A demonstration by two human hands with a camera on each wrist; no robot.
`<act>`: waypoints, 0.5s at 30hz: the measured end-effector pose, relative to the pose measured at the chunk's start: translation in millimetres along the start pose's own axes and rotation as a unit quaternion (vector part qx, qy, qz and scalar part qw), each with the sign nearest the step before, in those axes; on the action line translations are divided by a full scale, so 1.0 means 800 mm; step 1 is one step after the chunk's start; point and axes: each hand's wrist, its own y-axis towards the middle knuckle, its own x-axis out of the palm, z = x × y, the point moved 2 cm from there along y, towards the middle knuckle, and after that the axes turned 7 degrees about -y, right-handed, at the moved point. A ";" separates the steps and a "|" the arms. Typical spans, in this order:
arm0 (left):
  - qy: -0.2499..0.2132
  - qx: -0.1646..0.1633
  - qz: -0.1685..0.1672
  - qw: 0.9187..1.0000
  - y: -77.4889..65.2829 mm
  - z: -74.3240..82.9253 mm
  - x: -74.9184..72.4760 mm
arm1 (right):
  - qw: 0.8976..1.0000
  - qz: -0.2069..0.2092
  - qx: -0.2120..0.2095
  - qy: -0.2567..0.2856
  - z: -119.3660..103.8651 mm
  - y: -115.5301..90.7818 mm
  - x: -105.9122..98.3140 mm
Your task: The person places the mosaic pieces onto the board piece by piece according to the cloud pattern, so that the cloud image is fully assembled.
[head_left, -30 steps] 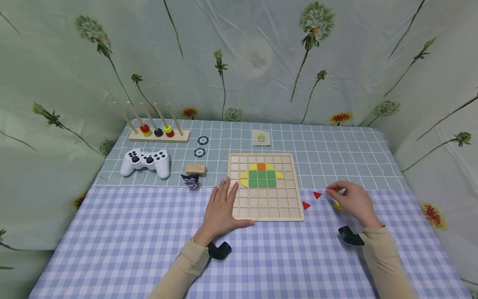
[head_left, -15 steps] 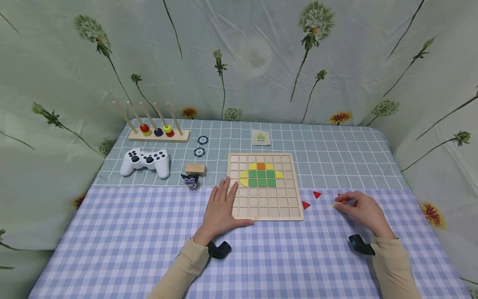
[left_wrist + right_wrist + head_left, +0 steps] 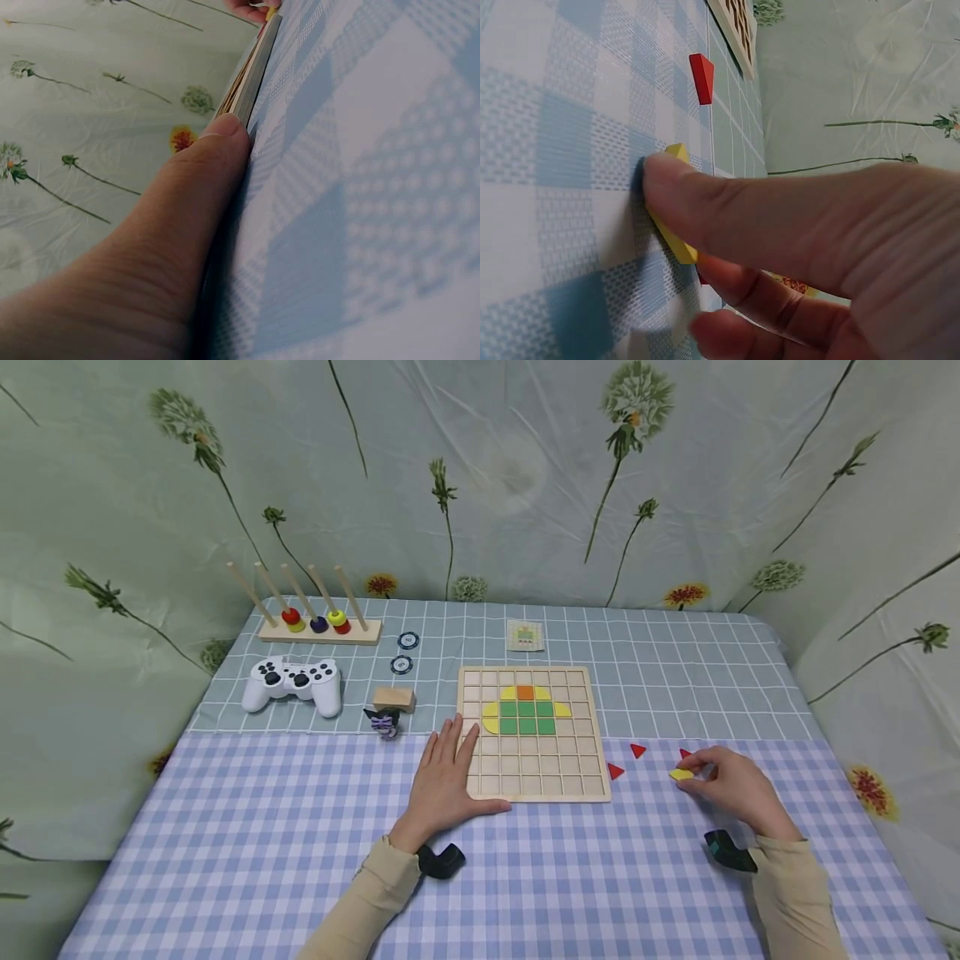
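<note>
My left hand (image 3: 442, 785) lies flat with fingers spread at the left front corner of a wooden grid board (image 3: 531, 777), its thumb (image 3: 202, 176) along the near edge. Green squares (image 3: 527, 718), an orange square (image 3: 525, 692) and yellow curved pieces (image 3: 491, 718) fill part of the grid. To the right of the board, my right hand (image 3: 733, 783) pinches a yellow piece (image 3: 676, 238) between thumb and fingers, close over the checked cloth. Red triangles (image 3: 637, 751) lie between board and hand, and another red piece (image 3: 686, 753) shows partly behind the fingers.
A pattern card (image 3: 525, 636) lies behind the board. To the left are a white game controller (image 3: 292, 685), a peg rack (image 3: 318, 633) with coloured beads, two round chips (image 3: 401, 665), a wooden block (image 3: 393, 699) and a small dark figurine (image 3: 385, 723). A curtain (image 3: 480, 485) hangs behind the table.
My right hand has moved slightly right and toward me, and its fingers have come onto the yellow piece. A red piece shows beside them. My left hand has stayed in place.
</note>
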 end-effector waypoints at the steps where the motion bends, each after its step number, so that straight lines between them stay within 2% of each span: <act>1: 0.000 0.000 0.000 1.000 0.000 0.000 0.000 | 1.000 0.000 0.002 0.001 0.000 0.000 0.000; 8: -0.002 0.001 0.000 1.000 0.000 0.000 0.001 | 1.000 -0.001 0.012 0.010 0.001 0.000 -0.002; 15: 0.000 0.000 0.001 1.000 0.000 -0.001 0.001 | 0.999 0.034 -0.011 0.032 -0.022 0.012 0.001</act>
